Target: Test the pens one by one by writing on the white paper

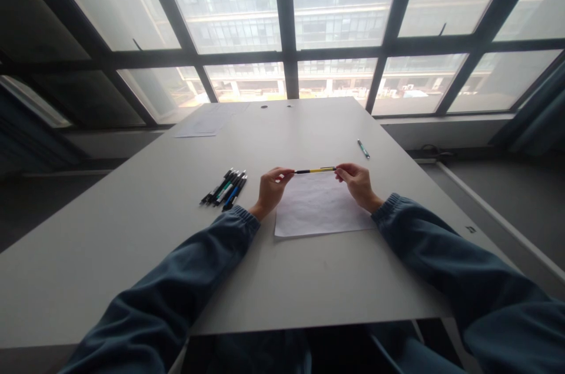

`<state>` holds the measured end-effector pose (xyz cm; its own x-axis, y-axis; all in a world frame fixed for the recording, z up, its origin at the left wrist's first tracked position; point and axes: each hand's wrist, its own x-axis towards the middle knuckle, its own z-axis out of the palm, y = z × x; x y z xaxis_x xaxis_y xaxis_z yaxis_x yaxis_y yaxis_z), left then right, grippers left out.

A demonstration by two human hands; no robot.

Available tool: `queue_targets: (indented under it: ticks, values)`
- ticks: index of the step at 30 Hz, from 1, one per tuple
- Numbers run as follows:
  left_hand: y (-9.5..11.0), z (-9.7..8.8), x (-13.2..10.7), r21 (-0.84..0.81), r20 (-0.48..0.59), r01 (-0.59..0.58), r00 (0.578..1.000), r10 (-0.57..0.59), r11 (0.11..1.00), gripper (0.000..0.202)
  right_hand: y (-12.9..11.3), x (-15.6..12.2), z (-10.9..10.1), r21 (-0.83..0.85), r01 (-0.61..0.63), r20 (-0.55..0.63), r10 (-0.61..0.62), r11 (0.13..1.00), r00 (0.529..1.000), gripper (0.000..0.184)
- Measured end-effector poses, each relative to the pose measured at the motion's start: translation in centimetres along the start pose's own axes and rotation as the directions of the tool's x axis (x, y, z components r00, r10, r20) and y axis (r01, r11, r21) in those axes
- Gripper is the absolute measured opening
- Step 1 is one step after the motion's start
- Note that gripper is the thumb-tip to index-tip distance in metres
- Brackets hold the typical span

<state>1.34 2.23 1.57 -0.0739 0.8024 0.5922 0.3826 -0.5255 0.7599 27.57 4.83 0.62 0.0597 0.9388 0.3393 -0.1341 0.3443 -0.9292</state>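
Note:
A yellow pen with black ends [315,171] hangs level above a white sheet of paper [320,209] on the grey table [176,244]. My left hand [271,188] pinches its left end with closed fingers. My right hand [357,184] pinches its right end the same way. Both wrists rest near the sheet's upper corners, in blue sleeves.
Several pens [224,188] lie side by side left of my left hand. A single green pen [363,149] lies farther back on the right. More paper [207,123] sits at the far left corner, below large windows. Two small dark objects [264,106] lie at the far edge.

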Motion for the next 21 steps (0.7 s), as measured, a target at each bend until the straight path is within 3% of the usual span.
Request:
queue_targets:
  ticks: [21]
  values:
    - [0.24, 0.01, -0.08, 0.029, 0.009, 0.023, 1.0, -0.023, 0.999, 0.022, 0.05, -0.07, -0.01, -0.052, 0.026, 0.009, -0.026, 0.998, 1.0, 0.032]
